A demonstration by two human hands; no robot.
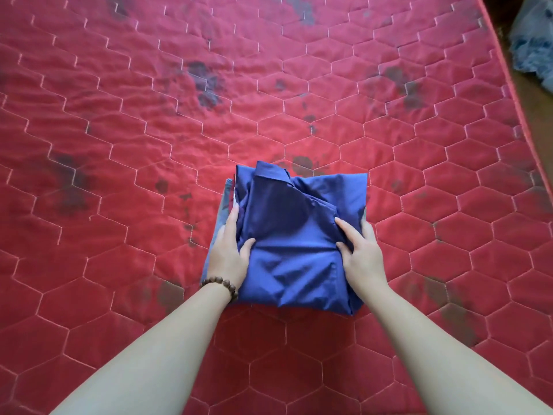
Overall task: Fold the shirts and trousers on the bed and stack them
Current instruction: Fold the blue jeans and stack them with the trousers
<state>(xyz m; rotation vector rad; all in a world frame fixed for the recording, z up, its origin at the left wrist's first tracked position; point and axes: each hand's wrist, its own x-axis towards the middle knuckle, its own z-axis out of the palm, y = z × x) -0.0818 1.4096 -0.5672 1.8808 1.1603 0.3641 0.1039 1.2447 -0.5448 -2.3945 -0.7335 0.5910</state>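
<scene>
A folded dark blue shirt (294, 235) lies on the red quilted bed (119, 145), its collar at the far end. Under it a lighter blue-grey folded garment (223, 205) shows along the left edge. My left hand (229, 253), with a bead bracelet on the wrist, grips the left side of the bundle, thumb on top and fingers along the edge. My right hand (362, 250) grips the right side, thumb and forefinger on the blue cloth, other fingers round the edge.
The red mattress cover bears dark stains and spreads wide to the left and far side. Its right edge (508, 85) runs diagonally at the upper right. Beyond that edge lies a pale blue-grey crumpled cloth (532, 43).
</scene>
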